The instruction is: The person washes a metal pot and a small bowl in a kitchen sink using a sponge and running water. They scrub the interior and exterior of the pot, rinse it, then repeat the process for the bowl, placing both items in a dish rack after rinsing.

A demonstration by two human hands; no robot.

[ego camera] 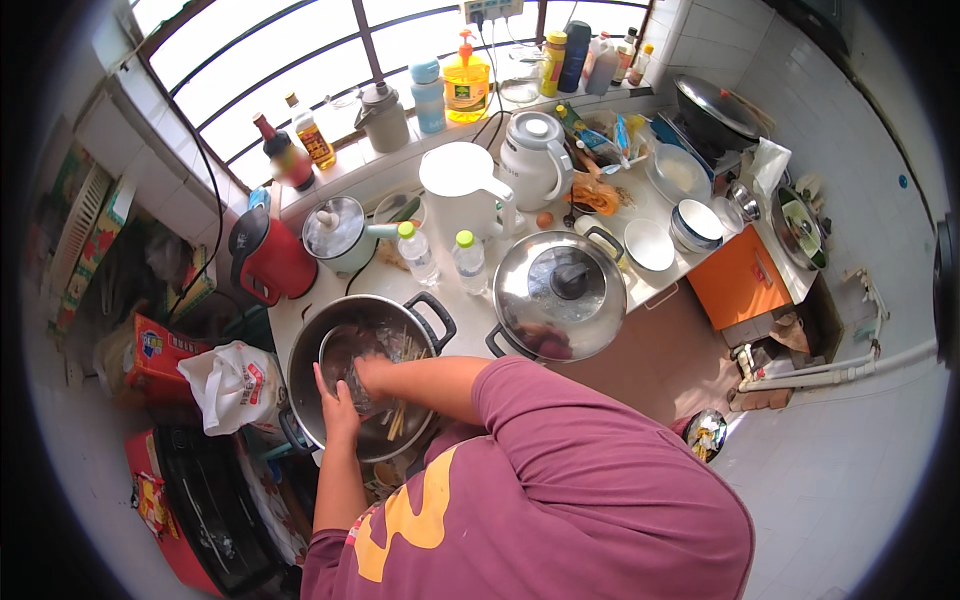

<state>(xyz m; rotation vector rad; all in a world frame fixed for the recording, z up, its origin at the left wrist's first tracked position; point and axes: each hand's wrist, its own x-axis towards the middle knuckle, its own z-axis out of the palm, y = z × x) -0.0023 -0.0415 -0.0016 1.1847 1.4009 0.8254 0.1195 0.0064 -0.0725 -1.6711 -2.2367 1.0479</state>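
Observation:
A large two-handled metal pot (300,360) stands at the left front of the counter. Inside it are a smaller metal bowl (328,346), clear plastic (390,343) and thin wooden sticks (397,420). My left hand (336,401) is upright against the near left side of the bowl, thumb and fingers apart; whether it grips the rim cannot be told. My right hand (377,377) reaches down into the bowl, touching the clear plastic, its fingertips hidden.
A lidded steel pot (525,259) stands to the right, with two small water bottles (418,259) beyond. A red kettle (281,259) and a lidded saucepan (352,255) are behind the large pot. A white plastic bag (232,386) lies left; bowls (649,245) stand right.

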